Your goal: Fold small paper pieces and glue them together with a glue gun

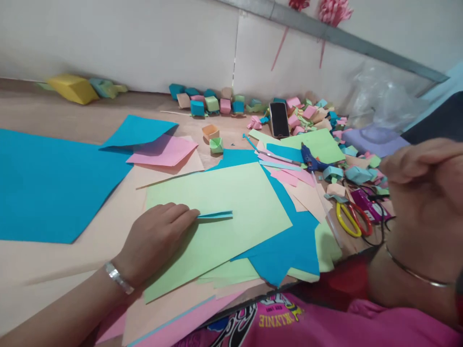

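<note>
Blue strip (216, 215) clamped in L hand (159, 236), palm dn; R hand (425, 193) raised near cam, can't tell grip.

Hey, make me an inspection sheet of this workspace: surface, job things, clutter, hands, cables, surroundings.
Surface: brown tabletop, largely covered with coloured paper sheets.
Job's things: narrow folded blue paper strip over a light green rectangular paper sheet.
Clutter: small multicoloured folded paper cubes along the back; black-screened phone; blue glue gun; scissors with yellow and red handles.
Hands: left hand palm-down over the green sheet, fingertips at the strip's end, grip hidden; right hand raised, blurred, contents unclear.
Cables: thin black cable beside the scissors; ends untraceable.
Surroundings: white wall behind; crumpled clear plastic bag, back right.
</note>
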### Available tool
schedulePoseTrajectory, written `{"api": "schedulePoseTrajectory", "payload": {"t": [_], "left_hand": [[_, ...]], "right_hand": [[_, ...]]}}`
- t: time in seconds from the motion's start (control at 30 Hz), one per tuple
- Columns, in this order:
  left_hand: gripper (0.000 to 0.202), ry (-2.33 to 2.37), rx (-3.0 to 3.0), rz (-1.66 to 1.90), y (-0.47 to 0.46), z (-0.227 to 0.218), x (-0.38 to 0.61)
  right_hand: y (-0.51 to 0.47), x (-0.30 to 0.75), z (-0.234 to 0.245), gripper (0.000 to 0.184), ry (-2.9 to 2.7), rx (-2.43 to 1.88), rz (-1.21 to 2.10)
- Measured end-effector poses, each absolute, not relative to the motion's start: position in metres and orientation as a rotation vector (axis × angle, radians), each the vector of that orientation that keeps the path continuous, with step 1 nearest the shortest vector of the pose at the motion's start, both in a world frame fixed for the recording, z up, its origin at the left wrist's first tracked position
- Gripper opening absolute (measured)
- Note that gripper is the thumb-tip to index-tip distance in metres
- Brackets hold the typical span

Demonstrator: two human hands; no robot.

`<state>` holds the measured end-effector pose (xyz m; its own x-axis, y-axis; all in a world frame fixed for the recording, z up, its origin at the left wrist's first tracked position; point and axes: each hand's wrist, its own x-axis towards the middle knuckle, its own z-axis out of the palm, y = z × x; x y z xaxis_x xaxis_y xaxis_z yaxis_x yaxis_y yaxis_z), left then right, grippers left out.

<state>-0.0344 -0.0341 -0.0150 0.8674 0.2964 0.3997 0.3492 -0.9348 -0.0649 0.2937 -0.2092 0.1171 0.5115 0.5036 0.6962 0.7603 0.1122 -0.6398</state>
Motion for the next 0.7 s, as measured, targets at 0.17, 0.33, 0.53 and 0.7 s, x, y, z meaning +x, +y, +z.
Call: {"api": "schedulePoseTrajectory", "payload": {"t": [0.17,0.33,0.53,0.7], "left_hand": [[0.021,-0.54,-2.933,-0.617,-0.031,-0.018,-0.036],[0.02,-0.559,-2.912,-0.552,-0.032,-0.014,-0.033],[0.017,-0.549,-2.908,-0.551,-0.034,-0.008,-0.031],[0.019,-0.562,-2.911,-0.544,-0.034,-0.008,-0.032]], "right_hand": [[-0.275,0.324,0.061,0.018,-1.411,-2.355,-0.08],[-0.329,0.328,0.002,0.029,-1.419,-2.806,0.11],[-0.341,0.32,-0.01,0.022,-1.017,-2.821,-0.228],[-0.334,0.335,-0.017,0.03,-0.68,-2.49,-0.247]]}}
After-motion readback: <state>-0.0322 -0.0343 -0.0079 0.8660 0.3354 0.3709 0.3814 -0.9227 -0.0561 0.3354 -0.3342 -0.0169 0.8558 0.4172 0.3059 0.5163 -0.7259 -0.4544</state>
